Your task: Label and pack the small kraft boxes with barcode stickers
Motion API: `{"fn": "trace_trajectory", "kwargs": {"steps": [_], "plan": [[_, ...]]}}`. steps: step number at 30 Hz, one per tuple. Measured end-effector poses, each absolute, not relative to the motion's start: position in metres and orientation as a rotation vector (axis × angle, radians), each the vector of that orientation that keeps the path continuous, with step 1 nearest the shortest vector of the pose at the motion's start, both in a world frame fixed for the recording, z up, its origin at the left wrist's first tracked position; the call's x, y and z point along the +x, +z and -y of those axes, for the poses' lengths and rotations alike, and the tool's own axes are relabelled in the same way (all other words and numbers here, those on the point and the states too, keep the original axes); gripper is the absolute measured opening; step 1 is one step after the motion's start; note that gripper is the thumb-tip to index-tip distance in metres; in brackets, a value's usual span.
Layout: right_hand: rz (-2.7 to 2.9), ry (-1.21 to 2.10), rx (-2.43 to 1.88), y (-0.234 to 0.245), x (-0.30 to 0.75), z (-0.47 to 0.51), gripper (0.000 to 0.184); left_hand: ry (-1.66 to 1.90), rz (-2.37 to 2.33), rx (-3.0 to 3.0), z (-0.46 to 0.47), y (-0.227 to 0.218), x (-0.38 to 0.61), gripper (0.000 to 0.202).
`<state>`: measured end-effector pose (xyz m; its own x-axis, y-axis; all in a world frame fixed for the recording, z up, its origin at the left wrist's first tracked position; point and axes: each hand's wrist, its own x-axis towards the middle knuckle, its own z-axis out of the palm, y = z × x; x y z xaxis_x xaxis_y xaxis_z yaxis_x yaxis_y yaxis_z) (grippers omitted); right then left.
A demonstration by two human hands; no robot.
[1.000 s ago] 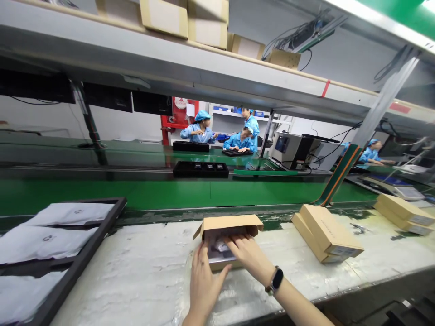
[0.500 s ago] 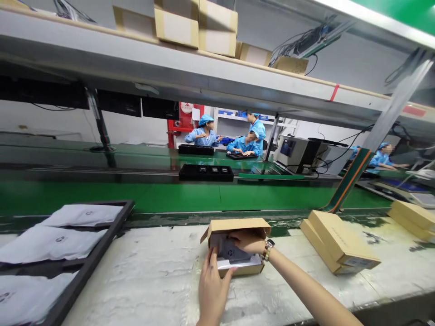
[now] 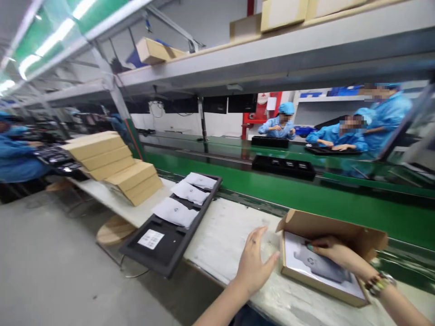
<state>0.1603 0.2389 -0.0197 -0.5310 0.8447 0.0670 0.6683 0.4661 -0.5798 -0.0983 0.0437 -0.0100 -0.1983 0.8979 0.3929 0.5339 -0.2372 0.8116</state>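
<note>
An open cardboard box [image 3: 316, 283] lies on the worktable, its lid folded back and a white insert inside. A flat grey packet [image 3: 322, 267] with a recycling mark rests in that insert. My right hand [image 3: 335, 253] reaches into the box, fingers bent against the packet's upper edge; its fingertips are partly hidden. Just left of the box, my left hand [image 3: 254, 265] hovers with thumb and fingers apart, holding nothing. Farther left, a black tray [image 3: 159, 258] carries white-grey packets [image 3: 176, 212] with the same mark and a white label.
Stacked cardboard boxes [image 3: 139, 181] stand beyond the tray. A green conveyor belt [image 3: 234, 174] runs behind the table, bearing a black tray [image 3: 283, 167]. An overhead shelf [image 3: 217, 68] spans the bench. Co-workers in blue sit across the belt and at far left. A wooden stool [image 3: 115, 235] stands below.
The view has swung left, bringing the whole black tray and stacked boxes into sight. My left hand has come off the box and opened. My right hand stays at the grey packet inside.
</note>
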Motion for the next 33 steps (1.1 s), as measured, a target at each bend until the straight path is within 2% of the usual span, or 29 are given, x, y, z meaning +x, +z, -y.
{"fn": "trace_trajectory", "kwargs": {"steps": [3, 7, 9, 11, 13, 15, 17, 18, 21, 24, 27, 29, 33], "plan": [[2.436, 0.760, -1.210, -0.029, 0.159, -0.236, 0.027, 1.491, -1.773, 1.655, -0.044, 0.007, -0.117, 0.072], [2.308, 0.376, -1.239, -0.030, 0.153, -0.198, 0.033, 1.255, -1.772, 1.715, -0.077, 0.011, -0.098, 0.096], [2.273, 0.262, -1.230, -0.030, 0.155, -0.175, 0.034, 1.112, -1.758, 1.757, -0.095, 0.014, -0.083, 0.089], [2.257, 0.144, -1.151, -0.031, 0.167, -0.154, 0.032, 1.039, -1.770, 1.807, -0.109, 0.018, -0.072, 0.069], [1.979, -0.133, -1.083, -0.030, 0.186, -0.137, 0.032, 1.017, -1.749, 1.883, -0.118, 0.023, -0.068, 0.058], [1.581, -0.304, -1.132, -0.021, 0.209, -0.132, 0.044, 1.003, -1.675, 1.960, -0.123, 0.026, -0.067, 0.057], [1.459, -0.136, -1.242, -0.004, 0.227, -0.142, 0.065, 0.989, -1.603, 1.993, -0.124, 0.028, -0.065, 0.057], [1.532, 0.039, -1.273, 0.006, 0.232, -0.150, 0.068, 0.992, -1.577, 1.990, -0.123, 0.028, -0.064, 0.058], [1.812, 0.415, -1.180, 0.030, 0.237, -0.169, 0.051, 1.002, -1.483, 1.936, -0.118, 0.024, -0.063, 0.055], [1.867, 0.439, -1.100, 0.035, 0.235, -0.160, 0.041, 1.001, -1.344, 1.896, -0.106, 0.011, -0.071, 0.051], [1.881, 0.430, -1.049, 0.029, 0.236, -0.136, 0.048, 1.005, -1.246, 1.901, -0.096, -0.005, -0.078, 0.056], [1.876, 0.441, -1.073, 0.028, 0.237, -0.130, 0.049, 1.038, -1.291, 1.870, -0.097, -0.011, -0.076, 0.060], [1.878, 0.446, -1.218, 0.036, 0.234, -0.148, 0.038, 0.989, -1.492, 1.822, -0.114, -0.008, -0.064, 0.057]]}}
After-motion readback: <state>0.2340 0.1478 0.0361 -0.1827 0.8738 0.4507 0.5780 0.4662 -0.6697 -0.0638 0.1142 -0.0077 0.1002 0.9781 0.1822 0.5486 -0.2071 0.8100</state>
